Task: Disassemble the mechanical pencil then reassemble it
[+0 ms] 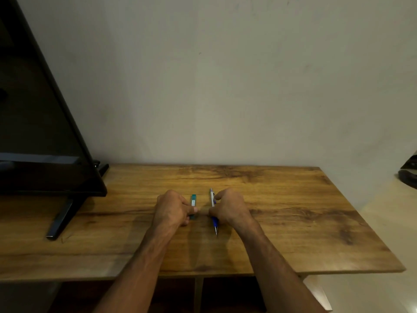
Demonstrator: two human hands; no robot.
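Resting on the wooden table (282, 222), your two hands sat close together near its middle, with the mechanical pencil (213, 211) as the mark for everything else. You had your right hand (228, 207) curled around that pencil, fingers closed on its blue grip and white barrel, which lay roughly lengthwise with the metal tip pointing back toward you and the clip end pointing toward the wall. Just left of the pencil lay a small teal case (193, 205), lying flat and nearly parallel to it, apart from it. Your left hand (172, 207) was loosely curled, its thumb and fingertips touching the near end of the case. Far left of the pencil stood a dark monitor (33, 132) on a black stand foot (59, 220)
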